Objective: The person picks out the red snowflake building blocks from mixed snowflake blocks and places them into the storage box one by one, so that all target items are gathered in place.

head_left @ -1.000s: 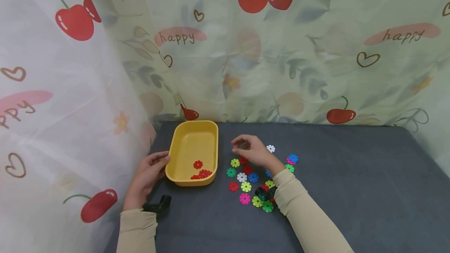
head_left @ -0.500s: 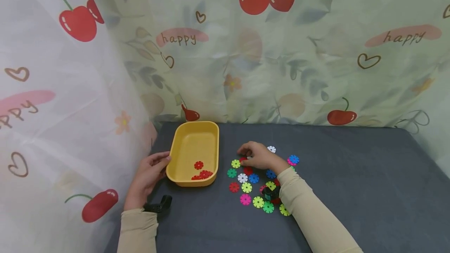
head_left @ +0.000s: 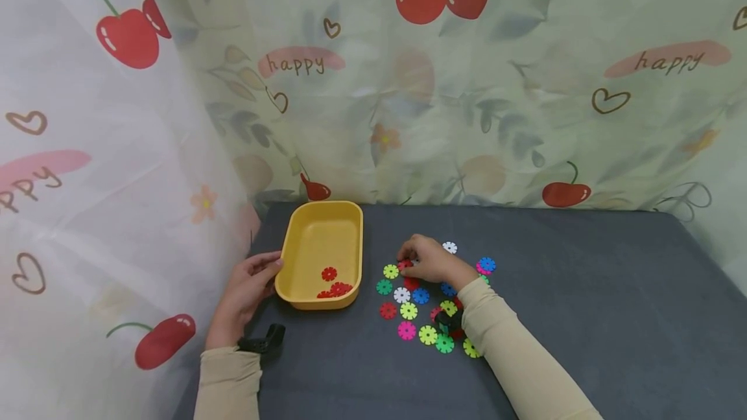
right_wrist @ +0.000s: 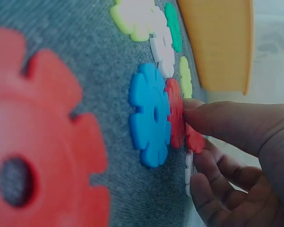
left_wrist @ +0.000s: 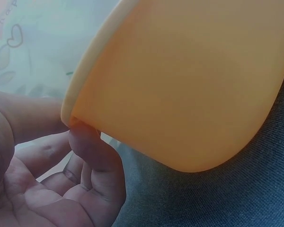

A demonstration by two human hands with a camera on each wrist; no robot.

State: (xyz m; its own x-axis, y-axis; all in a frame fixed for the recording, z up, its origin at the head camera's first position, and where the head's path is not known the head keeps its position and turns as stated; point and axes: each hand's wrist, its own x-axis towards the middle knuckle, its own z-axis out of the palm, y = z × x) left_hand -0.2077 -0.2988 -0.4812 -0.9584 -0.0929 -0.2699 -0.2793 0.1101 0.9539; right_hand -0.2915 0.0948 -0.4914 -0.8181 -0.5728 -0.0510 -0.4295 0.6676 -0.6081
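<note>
My left hand (head_left: 244,290) pinches the near left rim of a yellow plastic bin (head_left: 356,255); in the left wrist view the thumb and a bent finger meet at the bin's lip. Several red snowflake discs (head_left: 329,274) lie at the bin's near end. Over the back of a scatter of flat, notched discs, my right hand (head_left: 432,261) has its thumb and fingertips around a red snowflake disc (right_wrist: 195,140). Close by in the right wrist view are another red disc (right_wrist: 175,113), a blue disc (right_wrist: 149,116) and a white disc (right_wrist: 189,172), partly behind the fingers.
Yellow-green, green, pink, blue and white discs spread toward the front, among them a pink disc (head_left: 406,330). A blue disc (head_left: 487,264) overlaps a pink one at the right. The dark tabletop (head_left: 583,290) meets a printed curtain (head_left: 502,115) behind.
My right hand has come down and slightly right onto the discs, its fingers closing around the red one. My left hand keeps its grip on the bin.
</note>
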